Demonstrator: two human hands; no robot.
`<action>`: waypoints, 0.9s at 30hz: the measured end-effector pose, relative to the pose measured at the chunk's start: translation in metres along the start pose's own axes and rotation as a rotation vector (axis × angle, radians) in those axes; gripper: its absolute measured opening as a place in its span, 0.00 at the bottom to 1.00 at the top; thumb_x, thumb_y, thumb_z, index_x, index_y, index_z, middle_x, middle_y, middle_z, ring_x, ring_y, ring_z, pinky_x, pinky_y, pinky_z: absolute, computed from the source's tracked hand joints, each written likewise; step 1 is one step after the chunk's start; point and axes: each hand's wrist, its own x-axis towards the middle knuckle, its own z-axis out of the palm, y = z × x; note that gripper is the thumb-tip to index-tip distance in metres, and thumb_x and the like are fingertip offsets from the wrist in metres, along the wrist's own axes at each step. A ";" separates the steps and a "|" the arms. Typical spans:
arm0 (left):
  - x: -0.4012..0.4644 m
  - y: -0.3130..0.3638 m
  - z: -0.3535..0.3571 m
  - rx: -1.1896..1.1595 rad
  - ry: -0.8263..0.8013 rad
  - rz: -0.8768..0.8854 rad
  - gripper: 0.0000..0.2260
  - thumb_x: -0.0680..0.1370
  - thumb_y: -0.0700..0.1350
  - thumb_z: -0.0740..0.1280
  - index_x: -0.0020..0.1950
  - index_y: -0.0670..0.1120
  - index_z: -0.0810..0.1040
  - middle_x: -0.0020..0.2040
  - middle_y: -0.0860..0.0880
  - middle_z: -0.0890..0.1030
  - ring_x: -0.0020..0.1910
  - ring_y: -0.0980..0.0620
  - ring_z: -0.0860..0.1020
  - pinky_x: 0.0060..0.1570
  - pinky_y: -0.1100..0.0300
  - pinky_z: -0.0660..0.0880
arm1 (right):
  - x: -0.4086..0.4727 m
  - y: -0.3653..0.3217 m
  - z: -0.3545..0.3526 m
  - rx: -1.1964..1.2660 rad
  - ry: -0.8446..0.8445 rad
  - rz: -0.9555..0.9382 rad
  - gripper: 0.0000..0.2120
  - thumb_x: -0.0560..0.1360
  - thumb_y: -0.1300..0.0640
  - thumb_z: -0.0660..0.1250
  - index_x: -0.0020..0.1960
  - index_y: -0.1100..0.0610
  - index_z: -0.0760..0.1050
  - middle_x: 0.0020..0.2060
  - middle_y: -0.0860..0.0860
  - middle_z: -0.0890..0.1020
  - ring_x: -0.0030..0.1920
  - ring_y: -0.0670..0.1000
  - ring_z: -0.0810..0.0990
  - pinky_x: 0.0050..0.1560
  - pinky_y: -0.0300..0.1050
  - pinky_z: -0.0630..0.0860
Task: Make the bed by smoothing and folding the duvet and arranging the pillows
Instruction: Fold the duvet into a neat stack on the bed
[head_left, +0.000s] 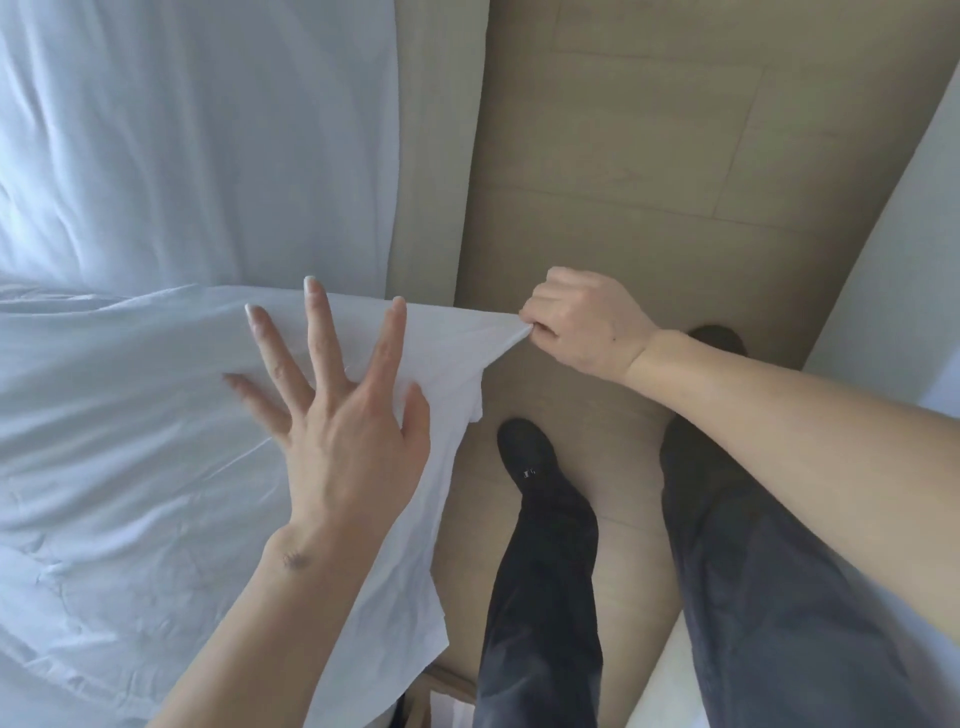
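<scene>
**Duvet corner pinched at the bed's edge**

The left hand (343, 431) lies flat, fingers spread, on the white duvet (130, 441) atop the bed. The right hand (582, 322) has its grip clamped on the duvet's corner, apparently between thumb and fingers, over the wooden floor (623, 156).

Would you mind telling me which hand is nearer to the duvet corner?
Right. The right hand pinches the duvet corner itself, out over the floor. The left hand lies flat on the duvet, spread, further in from that corner.
</scene>
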 end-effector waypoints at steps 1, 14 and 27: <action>0.003 0.000 0.006 0.030 -0.026 0.009 0.31 0.80 0.49 0.64 0.81 0.60 0.57 0.83 0.45 0.39 0.78 0.32 0.33 0.69 0.21 0.41 | 0.001 0.002 0.009 0.000 -0.033 0.034 0.11 0.74 0.61 0.60 0.36 0.59 0.78 0.30 0.51 0.77 0.35 0.54 0.74 0.30 0.45 0.71; 0.017 0.000 0.026 0.142 -0.090 0.078 0.31 0.80 0.50 0.64 0.81 0.62 0.55 0.83 0.41 0.43 0.78 0.29 0.35 0.65 0.18 0.40 | -0.006 -0.069 0.011 1.402 -0.103 1.006 0.35 0.81 0.57 0.64 0.80 0.38 0.51 0.55 0.45 0.85 0.58 0.43 0.82 0.65 0.46 0.75; 0.017 -0.006 0.043 0.287 -0.047 0.167 0.30 0.80 0.55 0.62 0.81 0.58 0.56 0.83 0.40 0.46 0.77 0.26 0.37 0.67 0.19 0.41 | -0.002 -0.055 0.016 1.159 -0.133 0.963 0.43 0.74 0.59 0.75 0.79 0.38 0.55 0.44 0.52 0.81 0.48 0.45 0.80 0.49 0.32 0.70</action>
